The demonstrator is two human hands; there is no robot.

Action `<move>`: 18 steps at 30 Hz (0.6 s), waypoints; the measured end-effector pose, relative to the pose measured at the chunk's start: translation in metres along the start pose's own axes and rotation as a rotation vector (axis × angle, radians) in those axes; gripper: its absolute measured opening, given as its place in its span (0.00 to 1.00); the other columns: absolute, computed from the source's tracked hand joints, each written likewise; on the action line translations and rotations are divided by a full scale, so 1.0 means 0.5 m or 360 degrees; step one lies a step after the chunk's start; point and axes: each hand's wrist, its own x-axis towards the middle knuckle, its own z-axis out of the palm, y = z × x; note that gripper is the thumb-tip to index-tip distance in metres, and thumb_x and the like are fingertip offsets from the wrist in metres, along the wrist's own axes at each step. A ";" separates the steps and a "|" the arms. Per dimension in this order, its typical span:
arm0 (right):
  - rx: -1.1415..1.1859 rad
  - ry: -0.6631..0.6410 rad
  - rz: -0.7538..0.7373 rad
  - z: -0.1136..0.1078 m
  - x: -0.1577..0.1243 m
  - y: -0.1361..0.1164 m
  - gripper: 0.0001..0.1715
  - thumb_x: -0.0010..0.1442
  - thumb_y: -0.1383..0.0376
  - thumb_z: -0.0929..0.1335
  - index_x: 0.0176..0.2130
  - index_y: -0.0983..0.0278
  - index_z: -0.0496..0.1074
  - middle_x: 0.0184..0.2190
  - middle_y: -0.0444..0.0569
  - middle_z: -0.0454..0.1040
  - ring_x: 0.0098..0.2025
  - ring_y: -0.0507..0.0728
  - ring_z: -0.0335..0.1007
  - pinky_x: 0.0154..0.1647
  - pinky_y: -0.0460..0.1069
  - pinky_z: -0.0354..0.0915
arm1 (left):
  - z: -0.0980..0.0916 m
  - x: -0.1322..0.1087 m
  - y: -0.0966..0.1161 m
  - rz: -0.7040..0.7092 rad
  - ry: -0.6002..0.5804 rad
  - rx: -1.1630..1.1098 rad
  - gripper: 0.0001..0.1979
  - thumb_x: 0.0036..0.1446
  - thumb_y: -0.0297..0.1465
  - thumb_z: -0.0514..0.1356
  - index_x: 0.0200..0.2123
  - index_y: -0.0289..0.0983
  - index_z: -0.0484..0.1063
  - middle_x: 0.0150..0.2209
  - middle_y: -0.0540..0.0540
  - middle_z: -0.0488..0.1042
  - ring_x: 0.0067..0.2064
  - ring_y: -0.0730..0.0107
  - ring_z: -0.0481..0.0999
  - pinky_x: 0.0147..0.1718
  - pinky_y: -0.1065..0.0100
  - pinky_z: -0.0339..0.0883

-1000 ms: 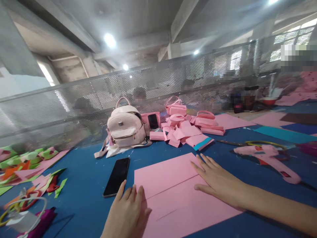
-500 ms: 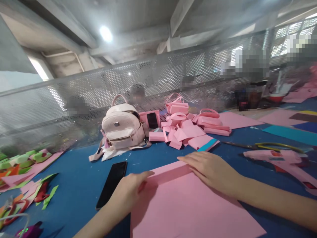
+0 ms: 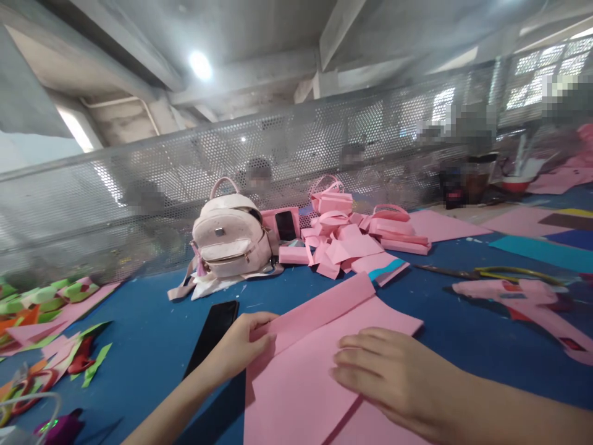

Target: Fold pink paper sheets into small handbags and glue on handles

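Observation:
A large pink paper sheet [image 3: 296, 389] lies in front of me, with a narrow folded strip [image 3: 324, 309] standing up along its far edge. My left hand [image 3: 252, 337] pinches the left end of that strip, thumb on the near side. Over the sheet's right part, my right hand [image 3: 380, 364] is open, its fingers stretched out side by side. A slanting paper edge shows just below its fingers; whether the palm presses on the paper is hidden. Beside my left wrist lies a black phone [image 3: 210, 337], partly covered by the forearm.
A cream backpack [image 3: 231, 238] and a heap of pink paper pieces [image 3: 347, 241] stand at the back. To the right lie a pink glue gun [image 3: 514, 293] and yellow-handled scissors [image 3: 500, 272]. Green and orange scraps, red-handled scissors [image 3: 34, 392] and a purple device [image 3: 60, 426] are left.
My right hand has left the strip and come nearer over the sheet. The strip's right end now stands higher, and a slanting paper edge has appeared. The left hand still holds the strip.

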 end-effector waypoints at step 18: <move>0.0700 -0.0534 0.0553 -0.064 0.013 0.028 0.03 0.61 0.65 0.74 0.37 0.58 0.83 0.34 0.42 0.85 0.38 0.56 0.80 0.37 0.46 0.63 | 0.040 -0.055 0.006 -0.0029 -0.0049 0.0180 0.26 0.54 0.23 0.57 0.57 0.37 0.77 0.55 0.43 0.79 0.57 0.56 0.76 0.60 0.60 0.64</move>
